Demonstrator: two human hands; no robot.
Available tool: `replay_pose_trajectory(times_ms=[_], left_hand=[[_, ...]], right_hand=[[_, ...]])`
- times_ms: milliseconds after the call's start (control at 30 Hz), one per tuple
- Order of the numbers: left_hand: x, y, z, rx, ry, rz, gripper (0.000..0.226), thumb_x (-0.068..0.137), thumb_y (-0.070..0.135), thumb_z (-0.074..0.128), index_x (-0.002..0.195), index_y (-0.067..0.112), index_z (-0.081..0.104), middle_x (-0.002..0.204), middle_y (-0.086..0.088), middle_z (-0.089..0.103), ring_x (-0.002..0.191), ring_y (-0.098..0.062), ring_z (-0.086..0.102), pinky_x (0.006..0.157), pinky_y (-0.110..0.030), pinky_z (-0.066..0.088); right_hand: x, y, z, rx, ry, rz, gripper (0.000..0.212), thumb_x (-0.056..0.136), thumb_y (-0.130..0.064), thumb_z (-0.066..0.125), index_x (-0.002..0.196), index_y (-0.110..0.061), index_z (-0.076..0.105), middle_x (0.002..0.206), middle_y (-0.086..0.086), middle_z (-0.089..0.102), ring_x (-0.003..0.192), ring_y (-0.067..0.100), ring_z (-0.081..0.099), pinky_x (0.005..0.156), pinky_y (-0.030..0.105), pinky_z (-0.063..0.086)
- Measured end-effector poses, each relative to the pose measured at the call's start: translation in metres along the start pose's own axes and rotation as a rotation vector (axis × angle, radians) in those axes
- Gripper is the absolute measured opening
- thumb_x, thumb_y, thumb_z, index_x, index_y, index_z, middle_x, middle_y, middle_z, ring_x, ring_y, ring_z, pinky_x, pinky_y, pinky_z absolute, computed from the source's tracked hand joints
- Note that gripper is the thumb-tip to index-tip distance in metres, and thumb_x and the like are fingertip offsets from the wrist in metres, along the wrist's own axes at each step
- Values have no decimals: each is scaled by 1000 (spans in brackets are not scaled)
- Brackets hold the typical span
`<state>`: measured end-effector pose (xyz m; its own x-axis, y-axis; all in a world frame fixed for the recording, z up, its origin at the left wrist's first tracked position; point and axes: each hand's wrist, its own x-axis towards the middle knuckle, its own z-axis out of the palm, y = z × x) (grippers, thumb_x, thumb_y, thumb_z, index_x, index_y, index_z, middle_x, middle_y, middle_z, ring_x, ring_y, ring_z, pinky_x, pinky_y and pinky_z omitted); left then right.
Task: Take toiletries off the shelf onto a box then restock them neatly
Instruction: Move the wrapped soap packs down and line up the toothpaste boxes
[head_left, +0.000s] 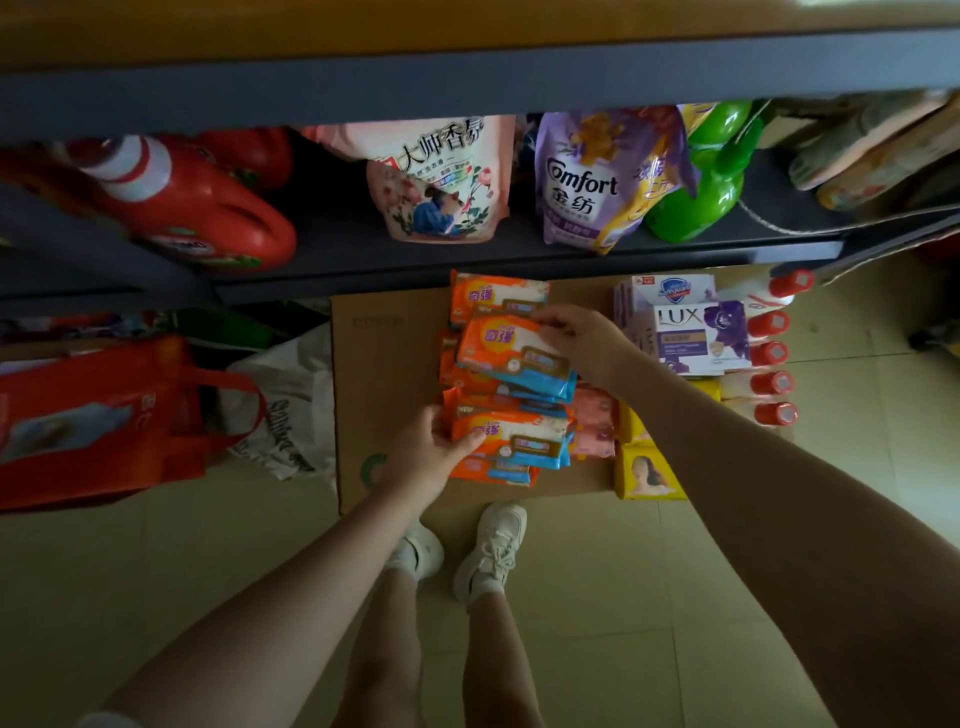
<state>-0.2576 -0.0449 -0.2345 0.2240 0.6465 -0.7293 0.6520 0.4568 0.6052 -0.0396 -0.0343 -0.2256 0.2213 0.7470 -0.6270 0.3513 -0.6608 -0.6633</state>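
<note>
Several orange and blue soap packs lie piled on a flattened cardboard box (387, 364) on the floor below the dark shelf (467, 260). My right hand (584, 338) grips the upper orange pack (511, 353) from its right end. My left hand (431, 449) holds the lower orange pack (511, 436) by its left end. White and purple soap boxes (691, 332), yellow soap boxes (647, 470), pink packs (595, 421) and red-capped bottles (771, 353) lie on the cardboard to the right.
On the shelf stand a red detergent jug (192, 208), a pink refill pouch (441, 182), a purple Comfort pouch (592, 182) and a green bottle (711, 171). A red bag (104, 421) and a white bag (291, 410) sit at left. My feet (462, 551) stand at the cardboard's near edge.
</note>
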Motion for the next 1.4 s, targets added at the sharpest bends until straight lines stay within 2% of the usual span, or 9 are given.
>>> replay_pose_trajectory(times_ms=[267,433,533,700,900,1000,1133,1267,1400], left_hand=[[4,9,-4,3,-120,35,25,80,34,69,100,25,55,98,4,63,81,-10,61,70,-23,51],[-6,-2,-23,-75,-117,72,27,71,41,73,89,25,61,88,5,67,83,-15,65,80,-33,52],[-13,-12,-37,-74,-65,-1,29,81,36,69,98,14,63,86,1,65,78,-13,62,65,-13,48],[-4,-21,-30,72,-17,-109,35,91,38,54,111,9,58,99,-5,63,83,-18,56,61,-20,41],[4,-15,-16,235,37,-61,36,90,44,52,105,12,57,99,-5,63,91,-23,61,72,-29,45],[6,-11,-13,306,35,-21,42,91,42,51,120,12,50,113,-7,61,99,-23,61,73,-29,46],[5,-4,-19,260,18,11,52,92,40,51,136,14,37,126,-6,54,106,-22,58,71,-27,49],[2,6,-30,247,55,74,46,94,34,49,135,13,41,130,-5,52,112,-19,54,80,-25,44],[-14,28,-49,267,68,200,30,95,26,49,122,15,54,123,0,58,105,-10,55,82,-20,40]], right_hand=[[-13,3,-3,92,38,-15,16,93,-13,53,106,-21,60,108,8,61,94,17,59,86,35,52],[-26,5,-7,219,60,-52,17,93,-8,52,105,-17,59,97,6,61,81,11,58,75,24,50],[-28,3,1,246,2,-53,17,93,-4,50,104,-14,59,97,4,59,79,8,57,71,17,50],[-20,0,19,-42,-65,-58,18,95,-14,48,107,-22,59,107,5,60,99,24,61,87,37,53],[-20,0,17,-455,-50,-166,47,90,-41,54,133,-25,44,132,7,47,122,26,43,103,45,38],[-20,-3,21,-681,-99,-202,84,77,-58,63,144,-26,24,146,6,35,133,28,31,109,48,28],[-14,-5,26,-734,-105,-249,97,72,-60,66,147,-26,14,149,4,30,136,28,27,110,48,23],[-21,-10,26,-755,3,-349,92,72,-67,60,145,-25,22,149,3,31,138,26,24,115,45,10],[-48,-34,18,-601,87,-420,62,85,-47,59,138,-20,40,142,5,41,132,26,34,109,41,28]])
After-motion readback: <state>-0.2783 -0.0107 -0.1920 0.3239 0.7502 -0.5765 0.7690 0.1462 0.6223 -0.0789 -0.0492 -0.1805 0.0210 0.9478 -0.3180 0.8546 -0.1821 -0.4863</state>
